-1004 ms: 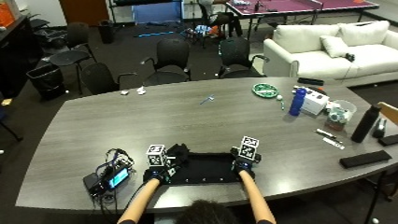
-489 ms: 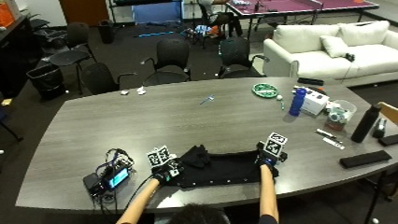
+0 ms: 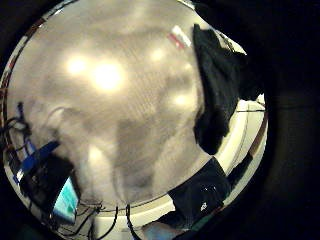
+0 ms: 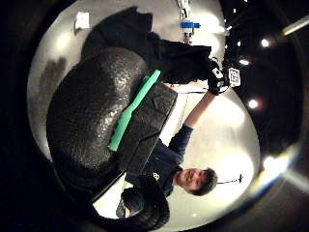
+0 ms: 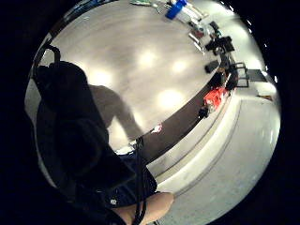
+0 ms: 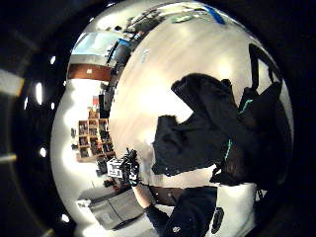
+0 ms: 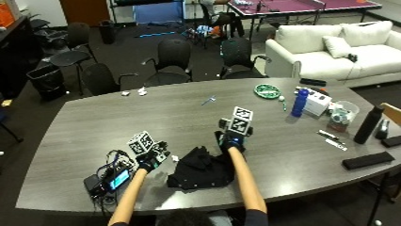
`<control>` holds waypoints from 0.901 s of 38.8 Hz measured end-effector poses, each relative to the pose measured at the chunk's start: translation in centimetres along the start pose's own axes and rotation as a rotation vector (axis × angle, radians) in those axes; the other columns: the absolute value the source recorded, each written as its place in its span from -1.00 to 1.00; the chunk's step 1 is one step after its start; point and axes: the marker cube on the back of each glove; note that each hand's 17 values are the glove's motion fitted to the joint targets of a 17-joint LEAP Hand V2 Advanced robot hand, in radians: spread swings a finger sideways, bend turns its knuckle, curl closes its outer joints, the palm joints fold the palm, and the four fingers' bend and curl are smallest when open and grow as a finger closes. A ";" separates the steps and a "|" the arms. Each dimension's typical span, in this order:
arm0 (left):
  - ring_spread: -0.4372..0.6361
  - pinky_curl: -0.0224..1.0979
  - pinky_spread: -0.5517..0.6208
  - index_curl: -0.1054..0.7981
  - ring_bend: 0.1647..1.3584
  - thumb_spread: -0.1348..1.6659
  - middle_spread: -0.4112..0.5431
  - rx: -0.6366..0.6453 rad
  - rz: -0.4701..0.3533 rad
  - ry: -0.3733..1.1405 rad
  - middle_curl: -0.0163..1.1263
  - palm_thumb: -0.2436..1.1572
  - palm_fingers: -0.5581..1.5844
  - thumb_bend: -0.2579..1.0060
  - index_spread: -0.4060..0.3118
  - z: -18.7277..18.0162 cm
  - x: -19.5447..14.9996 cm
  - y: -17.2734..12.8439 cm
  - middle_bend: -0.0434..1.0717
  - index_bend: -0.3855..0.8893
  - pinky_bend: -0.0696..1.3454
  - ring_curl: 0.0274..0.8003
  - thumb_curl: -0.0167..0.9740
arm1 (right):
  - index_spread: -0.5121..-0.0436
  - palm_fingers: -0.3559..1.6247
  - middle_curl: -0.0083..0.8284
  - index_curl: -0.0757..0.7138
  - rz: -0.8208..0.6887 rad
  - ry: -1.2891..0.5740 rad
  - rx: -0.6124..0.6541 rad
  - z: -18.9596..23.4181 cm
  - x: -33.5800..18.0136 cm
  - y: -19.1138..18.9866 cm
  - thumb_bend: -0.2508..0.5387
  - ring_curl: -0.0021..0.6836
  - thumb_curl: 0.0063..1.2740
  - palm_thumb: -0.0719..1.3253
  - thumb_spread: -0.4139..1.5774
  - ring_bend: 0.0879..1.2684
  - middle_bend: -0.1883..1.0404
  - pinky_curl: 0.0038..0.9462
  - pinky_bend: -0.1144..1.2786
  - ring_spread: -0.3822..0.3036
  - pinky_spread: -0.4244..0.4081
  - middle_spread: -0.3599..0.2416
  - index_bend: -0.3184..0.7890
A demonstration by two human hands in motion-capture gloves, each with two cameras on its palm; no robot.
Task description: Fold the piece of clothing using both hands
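A black garment [image 7: 200,172] lies bunched on the grey table [image 7: 94,127] near its front edge. My right hand [image 7: 230,141] pinches its far right part, with the forearm stretched over the cloth. In the right thumb side palm view the cloth [image 6: 197,133] hangs from those fingers. My left hand [image 7: 152,161] hovers over bare table just left of the garment, apart from it and holding nothing. The left little finger side palm view shows the garment [image 3: 217,85] off to one side. The left thumb side palm view shows my right hand [image 4: 216,79] holding the cloth [image 4: 145,43].
A device with a lit screen and tangled cables [image 7: 109,181] sits by the left hand. A small white scrap [image 7: 174,158] lies beside the garment. On the right are a blue bottle [image 7: 300,102], a green plate [image 7: 268,90], a black bottle [image 7: 367,123] and a black case [image 7: 366,160].
The right hand has carried its edge of the garment leftward and farther from me, bunching the cloth. The left hand has let go and shifted left.
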 end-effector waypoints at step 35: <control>0.34 -0.33 0.39 -0.07 -0.29 0.54 0.06 0.184 -0.355 -0.372 -0.40 -0.60 -0.26 -0.61 -0.05 -7.7 -4.8 4.7 -0.61 -0.20 -0.47 -0.25 -0.51 | 0.36 0.51 0.19 -0.20 -0.505 -0.114 0.024 10.8 -21.2 6.3 -0.43 0.30 -0.05 0.44 0.24 -0.10 -0.26 -0.17 0.12 -0.59 -0.76 -0.28 -0.27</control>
